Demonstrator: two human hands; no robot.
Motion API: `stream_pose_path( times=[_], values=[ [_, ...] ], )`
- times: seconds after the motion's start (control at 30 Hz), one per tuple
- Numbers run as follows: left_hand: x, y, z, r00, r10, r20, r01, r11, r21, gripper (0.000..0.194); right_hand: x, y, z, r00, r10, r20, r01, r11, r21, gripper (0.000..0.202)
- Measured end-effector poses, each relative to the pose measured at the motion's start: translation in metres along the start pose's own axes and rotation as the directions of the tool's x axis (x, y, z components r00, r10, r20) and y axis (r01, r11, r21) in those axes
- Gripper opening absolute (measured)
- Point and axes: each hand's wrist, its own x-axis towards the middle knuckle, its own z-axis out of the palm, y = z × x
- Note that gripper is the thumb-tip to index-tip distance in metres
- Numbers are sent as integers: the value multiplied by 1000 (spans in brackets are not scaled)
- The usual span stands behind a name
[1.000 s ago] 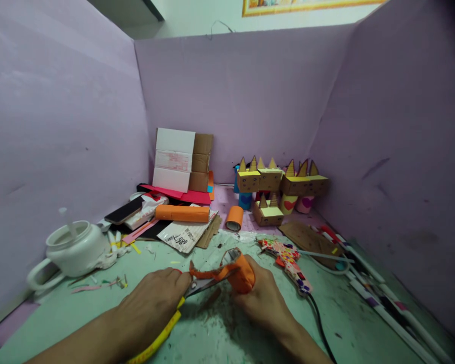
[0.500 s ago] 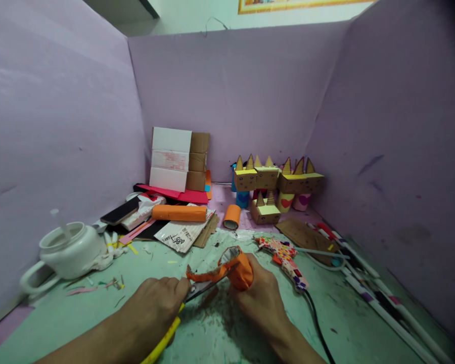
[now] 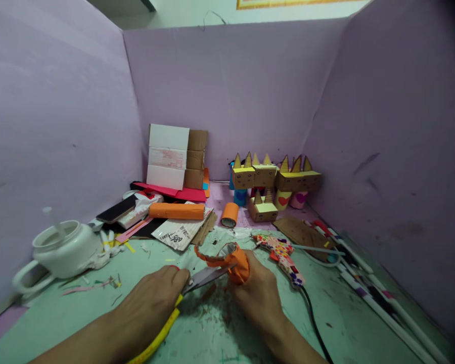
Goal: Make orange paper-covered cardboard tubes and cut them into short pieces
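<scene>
In the middle of the head view, my right hand (image 3: pixel 256 293) is closed around an orange paper-covered tube (image 3: pixel 239 268). A thin strip of orange paper curls away from the tube's rim toward the left. My left hand (image 3: pixel 155 293) grips a pair of scissors (image 3: pixel 205 277) with yellow handles. The tips of the blades lie against the tube near its rim. A second short orange tube (image 3: pixel 230 215) stands just beyond, and a longer orange roll (image 3: pixel 177 211) lies to its left on the papers.
At the left stands a white pot (image 3: pixel 66 248) beside paper scraps. A patterned glue gun (image 3: pixel 282 255) with a black cord lies to the right. Cardboard box figures (image 3: pixel 263 210) stand at the back; white tubes (image 3: pixel 387 311) line the right side. Lilac walls (image 3: pixel 227 91) enclose the table.
The scissor blades have turned a little and show wider against the tube. The orange strip has swung up and rightward. The whole view has shifted slightly.
</scene>
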Motion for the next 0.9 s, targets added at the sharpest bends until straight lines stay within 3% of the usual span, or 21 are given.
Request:
stream_pose_path(
  times=[0.2,0.43,0.57,0.63,0.73,0.83,0.9],
  values=[
    [-3,0,6,999,16,-47,-13,998,63,27,-2,3,2,997,-38,-71,33,997,-67,24],
    [-6,8,5,999,14,-41,-13,1000,7,23,-2,11,8,981,-110,-161,80,981,-177,29],
    [-4,3,9,999,31,-33,-31,1000,2,22,-3,10,8,972,-126,-200,100,986,-137,32],
    [-2,-4,10,997,48,-55,-48,999,5,21,-2,7,4,982,-106,-155,94,993,-77,30],
    [-2,-19,5,992,103,-74,-102,995,18,17,3,2,-7,999,-38,37,35,995,91,39],
    [-3,-32,-4,982,174,-74,-172,984,39,16,11,-1,-17,966,-59,250,-24,949,316,72],
    [-5,-35,-9,979,189,-72,-185,981,58,17,14,-1,-18,940,-76,332,-68,913,403,71]
  ],
)
